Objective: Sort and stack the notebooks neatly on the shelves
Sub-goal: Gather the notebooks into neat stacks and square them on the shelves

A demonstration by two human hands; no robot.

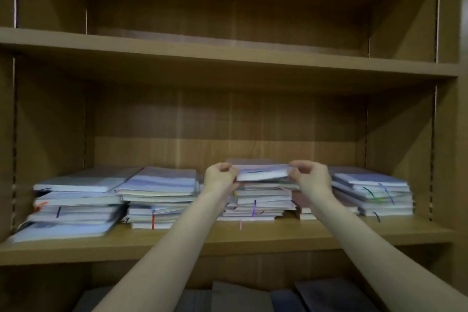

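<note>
A pale lilac notebook (pixel 263 172) sits on top of the middle stack (pixel 260 202) on the wooden shelf (pixel 228 235). My left hand (pixel 220 177) grips its left edge and my right hand (pixel 311 176) grips its right edge, fingers curled over the cover. The notebook is tilted slightly and lies just above the stack. Other uneven stacks lie flat along the same shelf: two at the left (pixel 76 205) (pixel 159 197) and one at the right (pixel 372 192). Coloured ribbon bookmarks hang from several notebooks.
The shelf above (pixel 228 56) is bare wood. Dark notebooks (pixel 253 296) lie on the shelf below, between my forearms. The cabinet's side walls (pixel 445 134) close in both ends. A strip of shelf shows in front of the stacks.
</note>
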